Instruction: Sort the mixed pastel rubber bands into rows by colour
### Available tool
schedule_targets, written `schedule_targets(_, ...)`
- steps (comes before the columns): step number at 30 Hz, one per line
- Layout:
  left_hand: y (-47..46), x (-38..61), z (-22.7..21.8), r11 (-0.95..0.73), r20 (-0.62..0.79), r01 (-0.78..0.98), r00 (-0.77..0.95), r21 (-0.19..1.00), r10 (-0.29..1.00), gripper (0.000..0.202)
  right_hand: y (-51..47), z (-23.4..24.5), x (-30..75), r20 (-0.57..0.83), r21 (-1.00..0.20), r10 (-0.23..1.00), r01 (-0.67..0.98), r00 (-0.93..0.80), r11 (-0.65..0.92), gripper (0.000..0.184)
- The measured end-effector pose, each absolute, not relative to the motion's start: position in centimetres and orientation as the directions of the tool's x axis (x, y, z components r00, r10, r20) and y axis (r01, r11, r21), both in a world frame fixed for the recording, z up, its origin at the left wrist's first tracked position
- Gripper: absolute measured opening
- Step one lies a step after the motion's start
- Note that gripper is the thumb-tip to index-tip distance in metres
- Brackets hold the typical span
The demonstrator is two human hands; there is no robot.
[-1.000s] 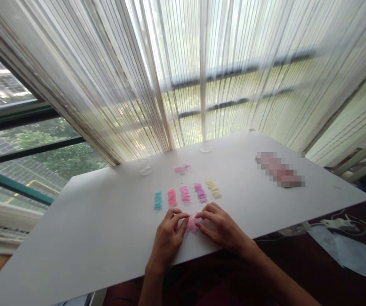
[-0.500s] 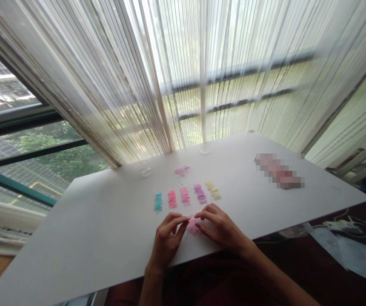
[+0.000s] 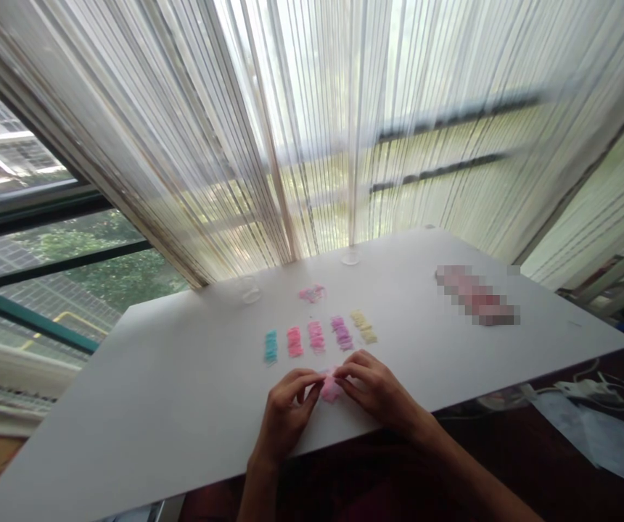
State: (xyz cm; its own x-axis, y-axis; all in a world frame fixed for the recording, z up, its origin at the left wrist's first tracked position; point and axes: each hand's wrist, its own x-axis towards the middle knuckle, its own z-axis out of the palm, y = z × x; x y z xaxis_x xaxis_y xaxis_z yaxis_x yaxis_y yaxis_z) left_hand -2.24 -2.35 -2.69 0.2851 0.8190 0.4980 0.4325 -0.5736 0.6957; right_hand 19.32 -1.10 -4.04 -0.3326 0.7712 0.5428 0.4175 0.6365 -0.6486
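In the head view, a small light pink, slightly see-through bundle (image 3: 331,390) lies at the near side of the white table, between my hands; its kind is too blurred to tell. My left hand (image 3: 286,407) has thumb and forefinger pinched together at its left upper edge. From the other side my right hand (image 3: 373,384) pinches at its upper right, fingertips close to the left ones. Just beyond, thin strips lie in a row of neat small piles: teal (image 3: 271,347), coral pink (image 3: 295,342), pink (image 3: 316,337), purple (image 3: 341,333) and pale yellow (image 3: 364,326).
A loose pink mixed heap (image 3: 313,293) lies behind the row. Two clear round pieces, one at left (image 3: 249,289) and one at right (image 3: 350,258), stand near the far edge of the white table (image 3: 170,406). A pixelated reddish object (image 3: 478,293) is at right. String curtains (image 3: 312,145) hang behind.
My hands stay pinched at the pink bundle, with only small finger shifts. The whole view has tilted slightly.
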Motion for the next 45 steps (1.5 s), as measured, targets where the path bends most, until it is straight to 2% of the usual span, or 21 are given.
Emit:
schedule_targets(6, -2.3, -2.3, -2.9, -0.495, 0.431, 0.497, 0.247, 0.712, 0.868, 0.012, -1.2, -3.7, 19.3, 0.545, -0.660, 0.781, 0.418, -0.304, 0.624, 0.011)
schedule_targets(19, -2.4, -2.3, -3.2, -0.444, 0.355, 0.532, 0.266, 0.721, 0.896, 0.013, -1.2, -3.7, 19.3, 0.540, -0.664, 0.784, 0.417, -0.307, 0.621, 0.010)
schedule_targets(22, -2.2, -2.9, -2.7, -0.415, 0.354, 0.602, 0.224, 0.683, 0.908, 0.016, -1.3, -3.7, 19.3, 0.534, -0.676, 0.791, 0.412, -0.297, 0.611, 0.011)
schedule_targets(28, -0.6, -5.4, -0.4, -0.286, 0.358, 0.832, 0.114, 0.476, 0.927, 0.017, -1.3, -3.5, 19.5, 0.507, -0.697, 0.810, 0.412, -0.296, 0.587, 0.010)
schedule_targets(45, 0.6, -5.6, -2.1, -0.214, 0.339, 0.884, 0.068, 0.415, 0.938, 0.016, -1.2, -3.5, 19.4, 0.488, -0.713, 0.826, 0.417, -0.282, 0.564, 0.014)
